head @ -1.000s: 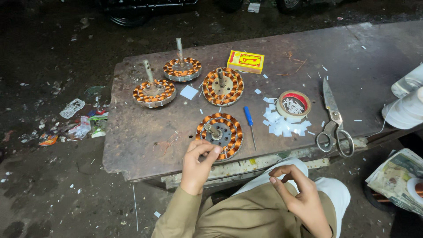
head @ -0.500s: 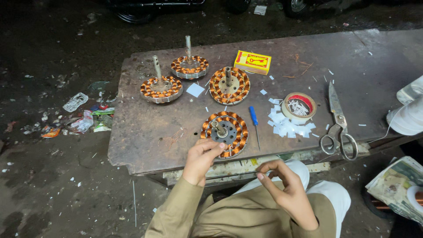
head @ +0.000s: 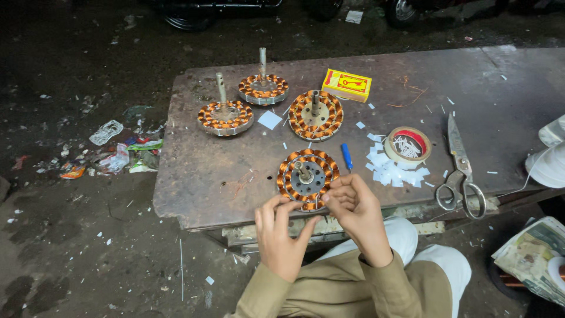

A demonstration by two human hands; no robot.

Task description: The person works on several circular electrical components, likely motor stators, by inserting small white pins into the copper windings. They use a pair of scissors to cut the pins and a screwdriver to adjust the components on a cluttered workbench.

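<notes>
Copper-wound round motor coil point(head: 307, 175) with a grey hub and short shaft; left hand point(head: 281, 232) and right hand point(head: 354, 207) pinch its near edge.

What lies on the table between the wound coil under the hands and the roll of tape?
In the head view, a small blue tool and white paper scraps lie between wound coil and tape roll.

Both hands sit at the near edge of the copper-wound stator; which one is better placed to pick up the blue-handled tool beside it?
Right, probably. The right hand is at the stator's near rim, on the side where the blue-handled tool lies. The left hand sits lower and farther left, so it would have to cross over.
</notes>
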